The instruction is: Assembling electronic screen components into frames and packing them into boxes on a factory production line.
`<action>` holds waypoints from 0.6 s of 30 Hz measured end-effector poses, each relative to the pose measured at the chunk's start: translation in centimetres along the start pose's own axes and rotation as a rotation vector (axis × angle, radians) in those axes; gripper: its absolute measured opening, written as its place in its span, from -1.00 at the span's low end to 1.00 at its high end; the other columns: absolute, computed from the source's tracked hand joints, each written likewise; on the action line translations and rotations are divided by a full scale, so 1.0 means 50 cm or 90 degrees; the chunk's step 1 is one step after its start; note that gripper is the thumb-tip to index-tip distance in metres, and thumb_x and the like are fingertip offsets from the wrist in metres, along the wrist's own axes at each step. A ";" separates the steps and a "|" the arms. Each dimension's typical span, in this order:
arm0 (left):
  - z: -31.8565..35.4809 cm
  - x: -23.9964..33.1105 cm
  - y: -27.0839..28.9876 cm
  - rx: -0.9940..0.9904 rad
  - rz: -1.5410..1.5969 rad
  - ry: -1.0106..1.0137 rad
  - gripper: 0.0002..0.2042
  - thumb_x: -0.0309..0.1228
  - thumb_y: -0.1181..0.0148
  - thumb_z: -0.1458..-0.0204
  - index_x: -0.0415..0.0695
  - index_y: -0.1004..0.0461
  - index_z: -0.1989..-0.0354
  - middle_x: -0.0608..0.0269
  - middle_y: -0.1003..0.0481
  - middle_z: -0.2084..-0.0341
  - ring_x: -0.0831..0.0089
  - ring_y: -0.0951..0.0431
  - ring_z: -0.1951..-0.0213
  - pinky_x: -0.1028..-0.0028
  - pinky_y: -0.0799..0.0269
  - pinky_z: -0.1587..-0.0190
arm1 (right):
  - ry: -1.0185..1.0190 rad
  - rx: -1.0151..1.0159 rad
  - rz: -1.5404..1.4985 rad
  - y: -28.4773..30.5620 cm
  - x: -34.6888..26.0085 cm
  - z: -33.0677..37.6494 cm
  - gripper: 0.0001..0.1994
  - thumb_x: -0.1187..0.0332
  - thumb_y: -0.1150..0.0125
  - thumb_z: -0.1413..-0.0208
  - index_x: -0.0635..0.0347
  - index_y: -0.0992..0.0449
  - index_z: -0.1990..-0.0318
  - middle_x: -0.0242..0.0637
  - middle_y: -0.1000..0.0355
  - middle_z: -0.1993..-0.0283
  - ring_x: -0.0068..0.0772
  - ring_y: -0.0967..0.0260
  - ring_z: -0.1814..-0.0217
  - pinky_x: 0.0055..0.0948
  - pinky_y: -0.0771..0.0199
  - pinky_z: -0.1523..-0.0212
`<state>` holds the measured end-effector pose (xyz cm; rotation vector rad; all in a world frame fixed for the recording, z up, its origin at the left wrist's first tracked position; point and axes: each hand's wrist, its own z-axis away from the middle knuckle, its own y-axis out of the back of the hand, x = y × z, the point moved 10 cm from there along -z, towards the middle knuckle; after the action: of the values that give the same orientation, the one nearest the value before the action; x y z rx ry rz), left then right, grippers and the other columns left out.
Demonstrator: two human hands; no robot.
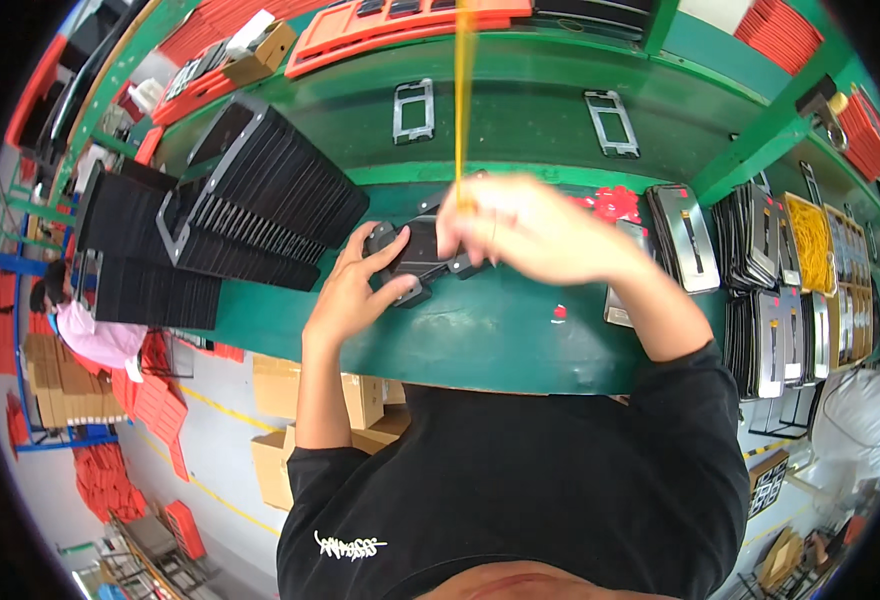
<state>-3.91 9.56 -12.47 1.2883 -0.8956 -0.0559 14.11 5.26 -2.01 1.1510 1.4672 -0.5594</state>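
My left hand (352, 290) grips the left end of a dark flat device in a black fixture (420, 245) on the green bench, thumb and fingers on its black corner blocks. Over the fixture's right side is my right hand (525, 228), blurred by motion, with its fingers curled in. A yellow cord (463, 100) runs down from the top edge to those fingers, which seem closed on it. The right hand hides part of the fixture. To its right lie small red pieces (616, 204), and one red bit (560, 313) is on the bench nearer me.
Tall stacks of black frames (260, 190) stand at left. On the right are rows of silver-backed panels (685, 240) and a box of yellow bands (810, 245). Two metal frames (414, 111) rest against the back. Cardboard boxes (360, 400) sit below the bench; a person (90, 330) is at far left.
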 end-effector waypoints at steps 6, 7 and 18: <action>0.002 0.017 0.003 0.006 -0.005 -0.052 -0.07 -0.12 -0.68 0.38 0.20 -0.43 -0.35 -0.26 -0.15 -0.38 -0.20 -0.26 -0.35 0.12 -0.28 -0.34 | 0.141 -0.072 0.143 -0.154 0.121 0.073 -0.86 0.63 -0.10 -0.12 0.32 -0.45 0.17 -0.13 -0.46 0.09 -0.15 -0.53 0.15 -0.29 -0.59 0.14; 0.003 0.015 0.002 0.007 -0.003 -0.048 -0.07 -0.12 -0.68 0.38 0.20 -0.43 -0.35 -0.26 -0.15 -0.38 -0.20 -0.26 -0.35 0.12 -0.28 -0.34 | 0.140 -0.076 0.142 -0.168 0.144 0.079 -0.86 0.63 -0.10 -0.12 0.32 -0.45 0.17 -0.13 -0.46 0.09 -0.15 -0.53 0.15 -0.29 -0.59 0.14; -0.006 0.017 0.019 0.102 -0.009 -0.151 -0.10 -0.27 -0.64 0.49 0.08 -0.53 -0.27 -0.15 -0.32 -0.20 -0.07 -0.36 -0.23 0.14 -0.25 -0.33 | 0.134 -0.004 0.136 -0.184 0.182 0.066 -0.81 0.73 -0.02 -0.09 0.30 -0.37 0.17 -0.09 -0.38 0.12 -0.03 -0.47 0.08 -0.25 -0.56 0.06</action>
<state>-3.56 9.69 -11.23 1.4569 -1.1111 -0.1528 8.59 1.82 -13.66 1.3747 1.4982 -0.2927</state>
